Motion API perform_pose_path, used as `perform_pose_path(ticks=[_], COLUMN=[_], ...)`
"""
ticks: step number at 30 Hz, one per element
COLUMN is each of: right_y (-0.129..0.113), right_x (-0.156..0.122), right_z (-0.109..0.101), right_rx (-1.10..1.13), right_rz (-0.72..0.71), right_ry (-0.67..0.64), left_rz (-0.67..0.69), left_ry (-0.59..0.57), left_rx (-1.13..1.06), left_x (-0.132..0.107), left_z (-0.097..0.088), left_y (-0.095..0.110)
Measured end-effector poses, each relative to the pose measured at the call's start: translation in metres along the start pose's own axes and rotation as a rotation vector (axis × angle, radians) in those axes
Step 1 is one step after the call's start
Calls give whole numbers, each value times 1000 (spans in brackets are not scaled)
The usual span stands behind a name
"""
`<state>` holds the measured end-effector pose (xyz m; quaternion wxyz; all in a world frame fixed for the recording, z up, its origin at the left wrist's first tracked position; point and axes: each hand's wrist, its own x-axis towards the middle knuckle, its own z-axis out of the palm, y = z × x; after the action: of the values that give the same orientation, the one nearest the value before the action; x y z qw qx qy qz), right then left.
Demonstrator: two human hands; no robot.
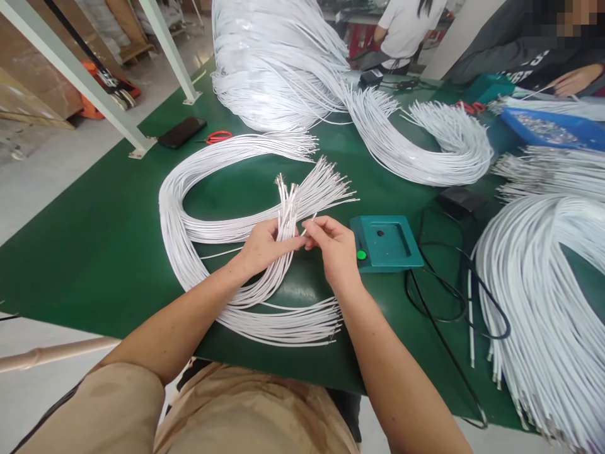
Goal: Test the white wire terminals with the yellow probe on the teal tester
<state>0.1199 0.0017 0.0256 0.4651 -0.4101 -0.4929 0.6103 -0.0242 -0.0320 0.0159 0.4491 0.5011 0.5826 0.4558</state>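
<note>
My left hand [262, 247] is closed round a small bunch of white wires [289, 208] whose bare metal tips fan upward. My right hand [332, 247] pinches a single wire [309, 224] out of that bunch between thumb and fingers. The two hands touch at the fingertips over the green table [113, 239]. The bunch belongs to a large loop of white wires [179, 214] that curves round to the left and back under my forearms.
A teal box with a green button [385, 243] sits right of my right hand, black cables [449, 296] trailing from it. Big white wire heaps lie behind [278, 63] and at right [543, 296]. A phone [182, 132] and red scissors [218, 136] lie far left. Other people work at the far side.
</note>
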Motion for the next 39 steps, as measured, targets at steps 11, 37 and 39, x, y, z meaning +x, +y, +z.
perform_pose_path(ticks=[11,37,39], right_y=[-11,-8,-8], right_x=[-1,5,5], right_z=[-4,-9,-10], right_rx=[-86,224,239], right_rz=[54,318,331], right_ry=[94,-166,-192], left_rz=[-46,-7,-3], left_ry=[-48,-313,-305], left_rx=[41,-268,-275], left_x=[-2,0,1], left_z=[2,6,6], left_y=[2,2,3])
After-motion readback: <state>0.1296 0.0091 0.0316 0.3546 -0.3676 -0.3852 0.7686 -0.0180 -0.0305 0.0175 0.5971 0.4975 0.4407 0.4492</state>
